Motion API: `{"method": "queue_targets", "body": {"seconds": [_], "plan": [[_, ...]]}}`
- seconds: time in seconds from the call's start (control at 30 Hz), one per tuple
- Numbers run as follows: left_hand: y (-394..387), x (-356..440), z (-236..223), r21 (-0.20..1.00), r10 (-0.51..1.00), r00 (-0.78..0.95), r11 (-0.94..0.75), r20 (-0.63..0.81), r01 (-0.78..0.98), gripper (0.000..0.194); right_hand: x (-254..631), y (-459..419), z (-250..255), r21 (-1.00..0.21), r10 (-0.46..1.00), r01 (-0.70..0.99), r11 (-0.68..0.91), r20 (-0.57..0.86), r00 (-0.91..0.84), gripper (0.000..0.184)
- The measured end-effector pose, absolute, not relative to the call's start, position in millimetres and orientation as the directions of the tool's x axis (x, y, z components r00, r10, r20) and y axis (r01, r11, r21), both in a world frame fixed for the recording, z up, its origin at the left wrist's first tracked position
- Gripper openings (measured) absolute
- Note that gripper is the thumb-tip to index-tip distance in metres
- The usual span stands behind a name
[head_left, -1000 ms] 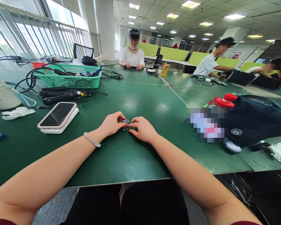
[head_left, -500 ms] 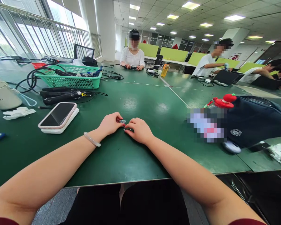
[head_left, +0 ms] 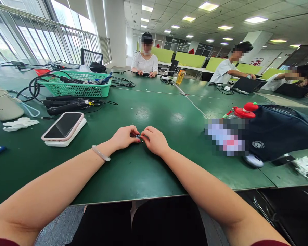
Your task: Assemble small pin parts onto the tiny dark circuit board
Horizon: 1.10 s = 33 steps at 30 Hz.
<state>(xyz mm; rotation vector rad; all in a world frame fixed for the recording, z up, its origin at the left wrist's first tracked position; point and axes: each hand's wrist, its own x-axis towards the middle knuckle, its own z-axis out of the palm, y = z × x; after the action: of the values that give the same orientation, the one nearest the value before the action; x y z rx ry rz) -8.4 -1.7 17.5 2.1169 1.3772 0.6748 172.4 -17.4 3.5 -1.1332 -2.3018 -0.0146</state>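
Note:
Over the green table [head_left: 133, 174], my left hand [head_left: 123, 137] is closed, pinching a tiny dark board with white markings [head_left: 138, 136] that looks like a small circuit board. My right hand [head_left: 156, 139] meets it from the right, thumb and index finger pressed together at the board's right edge. Whatever sits between those right fingertips is too small and covered to name. Just below the fingertips, a tiny pale bit [head_left: 142, 141] shows against the green surface. The fingers hide much of the board.
On the left are a phone [head_left: 64, 125] on a white box, black cabled devices [head_left: 66, 105] and a green basket [head_left: 79, 87]. A dark blue bag [head_left: 284, 133], a red-lidded bottle [head_left: 242, 111] and a mouse [head_left: 254, 160] stand right. Other people sit across the table.
My right fingers have come together and moved up to the board's right edge; half a second ago they were apart, near a small piece below. My left hand has shifted slightly right with the board.

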Motion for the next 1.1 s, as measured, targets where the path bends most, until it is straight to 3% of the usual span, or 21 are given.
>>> {"method": "queue_targets", "body": {"seconds": [0.4,0.53,0.93,1.03,1.1], "plan": [[-2.9,-8.3,17.7,0.663,0.907,0.398,-0.381,0.135,0.645,0.022,171.2,-16.3,0.5,-0.079,0.695,0.758,0.647,0.471,-0.543,0.023],[-3.0,-7.9,18.0,0.664,0.904,0.406,-0.386,0.133,0.641,0.023,172.2,-17.6,2.9,-0.150,0.725,0.765,0.626,0.472,-0.501,0.017],[-4.5,-9.0,19.3,0.708,0.858,0.480,-0.453,0.182,0.541,0.027,176.5,-15.3,4.0,-0.525,0.845,0.666,0.530,0.393,-0.362,0.008],[-3.1,-8.8,17.1,0.727,0.877,0.447,-0.420,0.173,0.543,0.028,185.0,-10.9,6.1,-0.514,0.880,0.718,0.470,0.334,-0.337,0.015],[-1.2,-8.6,14.9,0.772,0.888,0.434,-0.381,0.153,0.508,0.029,194.1,-8.4,8.9,-0.439,0.892,0.777,0.450,0.260,-0.370,0.013]]}}
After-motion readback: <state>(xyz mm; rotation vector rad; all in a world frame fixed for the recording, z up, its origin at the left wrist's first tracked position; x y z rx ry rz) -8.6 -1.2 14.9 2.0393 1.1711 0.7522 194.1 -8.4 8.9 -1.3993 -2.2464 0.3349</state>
